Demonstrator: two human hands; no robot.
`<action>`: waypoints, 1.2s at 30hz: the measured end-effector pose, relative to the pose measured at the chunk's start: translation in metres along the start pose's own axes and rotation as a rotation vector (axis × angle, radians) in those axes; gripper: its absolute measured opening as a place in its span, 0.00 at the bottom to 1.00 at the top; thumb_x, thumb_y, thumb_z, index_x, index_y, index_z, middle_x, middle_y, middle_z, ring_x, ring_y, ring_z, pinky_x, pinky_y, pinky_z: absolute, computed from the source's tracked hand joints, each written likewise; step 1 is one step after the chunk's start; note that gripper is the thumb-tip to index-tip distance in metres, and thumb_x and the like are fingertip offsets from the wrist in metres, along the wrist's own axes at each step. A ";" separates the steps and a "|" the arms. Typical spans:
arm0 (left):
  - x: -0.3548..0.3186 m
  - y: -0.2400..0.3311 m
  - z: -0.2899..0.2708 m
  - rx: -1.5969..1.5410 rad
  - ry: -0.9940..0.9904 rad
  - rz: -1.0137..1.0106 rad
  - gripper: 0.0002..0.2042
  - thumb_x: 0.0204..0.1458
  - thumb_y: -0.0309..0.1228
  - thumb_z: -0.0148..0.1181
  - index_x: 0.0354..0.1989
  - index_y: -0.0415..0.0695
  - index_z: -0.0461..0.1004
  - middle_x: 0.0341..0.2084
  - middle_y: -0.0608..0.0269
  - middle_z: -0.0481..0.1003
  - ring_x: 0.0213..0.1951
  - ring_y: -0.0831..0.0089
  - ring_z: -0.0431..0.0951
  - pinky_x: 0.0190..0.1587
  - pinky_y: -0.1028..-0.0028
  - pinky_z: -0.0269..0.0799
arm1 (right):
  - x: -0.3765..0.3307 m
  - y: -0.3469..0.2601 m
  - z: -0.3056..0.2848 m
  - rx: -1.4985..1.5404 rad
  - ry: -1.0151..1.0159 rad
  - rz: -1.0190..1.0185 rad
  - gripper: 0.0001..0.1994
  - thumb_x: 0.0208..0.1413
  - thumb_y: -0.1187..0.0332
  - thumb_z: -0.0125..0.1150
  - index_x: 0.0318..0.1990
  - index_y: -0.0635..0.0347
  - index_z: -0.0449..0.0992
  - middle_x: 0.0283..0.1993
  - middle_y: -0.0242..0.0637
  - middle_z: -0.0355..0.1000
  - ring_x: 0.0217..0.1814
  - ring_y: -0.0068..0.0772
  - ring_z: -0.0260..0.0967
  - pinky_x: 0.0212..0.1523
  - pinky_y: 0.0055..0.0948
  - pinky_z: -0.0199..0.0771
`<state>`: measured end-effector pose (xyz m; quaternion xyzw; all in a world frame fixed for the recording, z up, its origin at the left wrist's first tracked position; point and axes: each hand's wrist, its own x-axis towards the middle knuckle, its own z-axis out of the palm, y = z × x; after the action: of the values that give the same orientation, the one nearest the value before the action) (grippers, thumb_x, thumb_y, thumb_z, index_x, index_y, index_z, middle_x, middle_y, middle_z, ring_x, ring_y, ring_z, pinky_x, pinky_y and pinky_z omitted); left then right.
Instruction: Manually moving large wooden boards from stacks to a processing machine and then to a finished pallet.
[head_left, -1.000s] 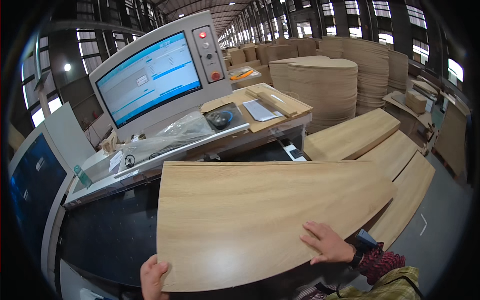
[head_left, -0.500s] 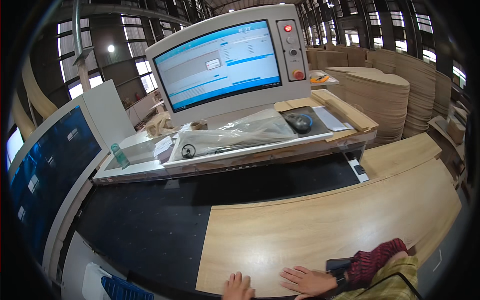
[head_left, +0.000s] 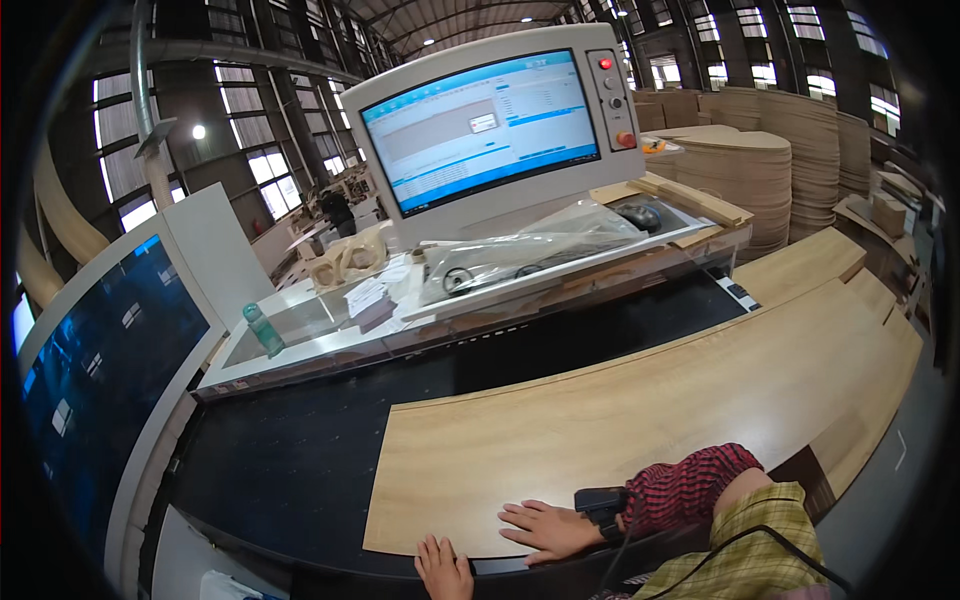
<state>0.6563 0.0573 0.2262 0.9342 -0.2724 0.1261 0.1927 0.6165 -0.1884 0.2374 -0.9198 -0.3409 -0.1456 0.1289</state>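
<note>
A long wood-grain board [head_left: 560, 430] lies flat across the black machine bed [head_left: 270, 460] in front of me. Flat on the board's near edge rests my right hand [head_left: 553, 530], fingers spread and palm down, a dark device strapped at its wrist. At the board's near left corner is my left hand [head_left: 443, 568], its fingers stretched out over the edge and nothing in its grasp. Another wood-grain board [head_left: 800, 258] shows beyond the first one's far right side.
A control console with a lit screen [head_left: 485, 125] and a red knob [head_left: 626, 140] stands on the far ledge. A green bottle [head_left: 263, 330], clear plastic wrap [head_left: 540, 245] and a mouse [head_left: 638, 215] lie along it. Stacked panels [head_left: 725, 175] rise behind; a dark glass panel [head_left: 110, 360] stands left.
The board has slid left over the black bed, and both hands have moved left with it. The whole view has also shifted and tilted slightly.
</note>
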 end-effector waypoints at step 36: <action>0.117 -0.444 -0.139 0.022 -0.096 -0.076 0.22 0.41 0.25 0.49 0.50 0.41 0.64 0.53 0.47 0.60 0.56 0.51 0.56 0.58 0.56 0.48 | 0.537 -0.024 0.167 0.797 -0.111 -0.116 0.24 0.54 0.59 0.51 0.53 0.64 0.60 0.52 0.50 0.61 0.57 0.49 0.56 0.55 0.38 0.58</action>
<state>0.9815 0.4079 0.2612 0.9509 -0.2443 0.0767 0.1736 1.0203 0.2021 0.2773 -0.7835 -0.4284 0.0410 0.4483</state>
